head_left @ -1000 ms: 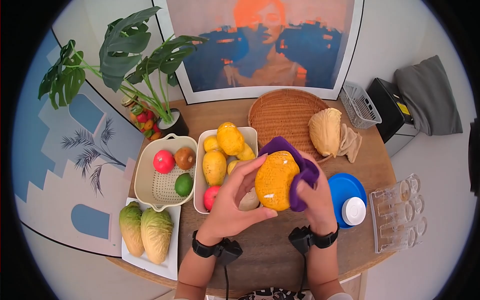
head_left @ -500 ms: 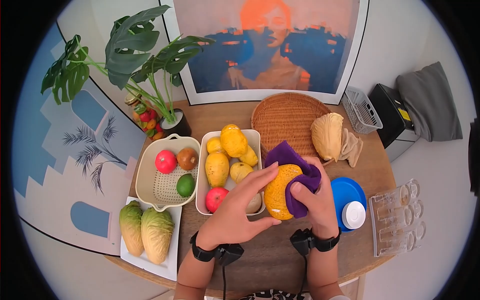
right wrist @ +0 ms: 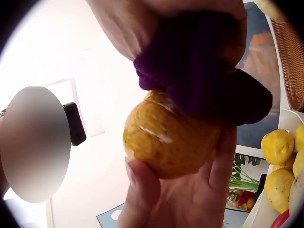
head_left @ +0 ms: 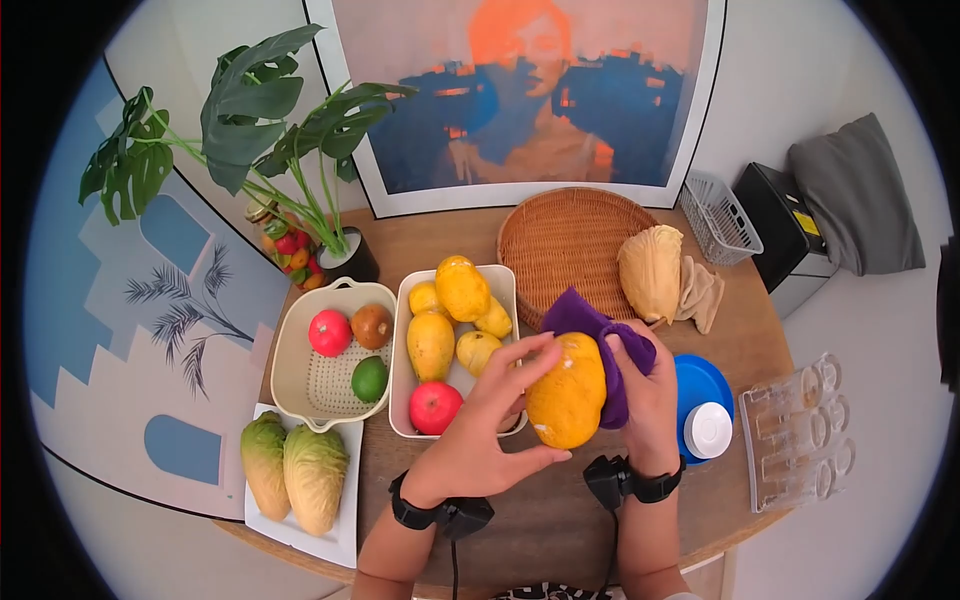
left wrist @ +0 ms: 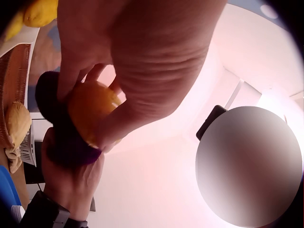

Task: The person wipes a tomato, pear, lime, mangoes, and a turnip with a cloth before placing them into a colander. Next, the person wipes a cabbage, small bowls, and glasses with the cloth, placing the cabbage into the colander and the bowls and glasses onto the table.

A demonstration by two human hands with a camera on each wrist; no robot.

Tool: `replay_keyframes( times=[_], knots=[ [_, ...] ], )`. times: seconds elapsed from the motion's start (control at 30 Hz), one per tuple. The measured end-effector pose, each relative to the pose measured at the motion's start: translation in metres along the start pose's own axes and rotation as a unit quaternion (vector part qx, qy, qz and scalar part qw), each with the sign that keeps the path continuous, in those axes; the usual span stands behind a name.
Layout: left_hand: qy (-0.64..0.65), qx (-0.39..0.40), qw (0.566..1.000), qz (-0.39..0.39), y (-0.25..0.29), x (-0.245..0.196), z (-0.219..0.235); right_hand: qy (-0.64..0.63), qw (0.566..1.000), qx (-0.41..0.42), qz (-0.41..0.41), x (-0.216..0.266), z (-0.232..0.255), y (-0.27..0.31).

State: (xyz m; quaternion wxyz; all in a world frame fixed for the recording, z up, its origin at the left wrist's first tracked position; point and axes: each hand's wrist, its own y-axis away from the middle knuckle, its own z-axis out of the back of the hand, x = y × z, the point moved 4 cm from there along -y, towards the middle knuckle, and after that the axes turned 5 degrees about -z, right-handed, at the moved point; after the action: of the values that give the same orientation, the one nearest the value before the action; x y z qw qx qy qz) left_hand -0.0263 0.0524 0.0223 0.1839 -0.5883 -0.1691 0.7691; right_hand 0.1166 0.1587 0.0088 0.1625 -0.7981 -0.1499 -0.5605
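Observation:
A plump yellow fruit (head_left: 567,392) with a shiny, lumpy skin is held up over the front of the table, between both hands. My left hand (head_left: 480,436) grips its left side, fingers on top and thumb underneath. In my right hand (head_left: 650,405) is a bunched purple cloth (head_left: 618,380), pressed against the fruit's right side. Seen from the right wrist, the cloth (right wrist: 190,61) covers the upper part of the fruit (right wrist: 171,137), while left fingers support it from below. The left wrist view shows the fruit (left wrist: 92,109) between fingers and thumb.
Left of the hands, a white bin (head_left: 402,400) holds several yellow fruits and a red one; beside it is a cream colander (head_left: 290,385) with three fruits. Cabbages lie on a white plate (head_left: 345,530). A wicker tray (head_left: 560,250), blue plate (head_left: 690,375) and glasses (head_left: 800,430) stand rightward.
The fruit has turned between the hands and shifted slightly down and to the right. The purple cloth has moved along its right side, and the right thumb now lies higher on the cloth.

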Motion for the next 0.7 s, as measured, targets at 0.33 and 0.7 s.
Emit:
replay_keyframes(
  times=[0.33,0.7],
  knots=[
    [0.002,-0.104,0.994,-0.038,-0.001,0.014,0.008,0.039,0.982,0.177,0.044,0.005,-0.019,0.008],
    [0.006,0.002,0.999,0.033,0.003,0.003,0.001,0.002,0.998,0.068,-0.004,0.001,-0.002,0.002]
  ],
)
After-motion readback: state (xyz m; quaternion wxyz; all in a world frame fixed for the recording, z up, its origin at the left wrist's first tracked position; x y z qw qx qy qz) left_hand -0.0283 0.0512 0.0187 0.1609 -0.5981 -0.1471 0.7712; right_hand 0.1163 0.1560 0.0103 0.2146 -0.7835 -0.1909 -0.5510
